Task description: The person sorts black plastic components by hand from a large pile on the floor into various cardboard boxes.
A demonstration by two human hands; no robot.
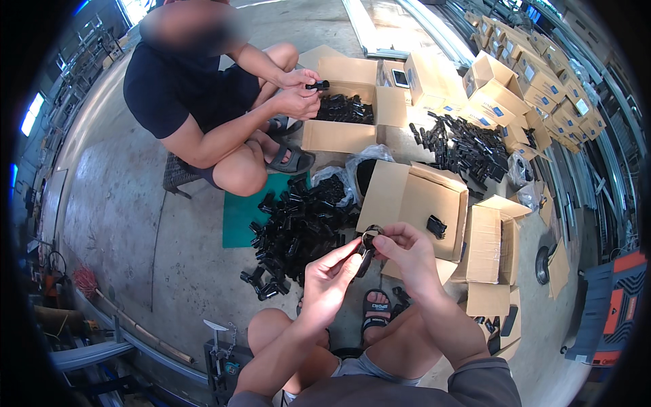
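Between my two hands is a small black part with a ring-shaped end (367, 252), held over the near edge of an open cardboard box (425, 201). My left hand (330, 277) is closed on its lower left side. With thumb and fingers my right hand (409, 256) pinches the ring end from the right. Inside the box lies a small cluster of black parts (437, 227). To the left, a big heap of similar black parts (298, 224) spreads over the floor and a green mat (239, 216).
Across from me a seated person (196, 102) holds a black part above another box of parts (346, 109). More parts (468, 146) lie on the floor at the right. Stacked cartons (542, 78) stand at the far right, with a grey-and-orange toolbox (610, 305) nearer me.
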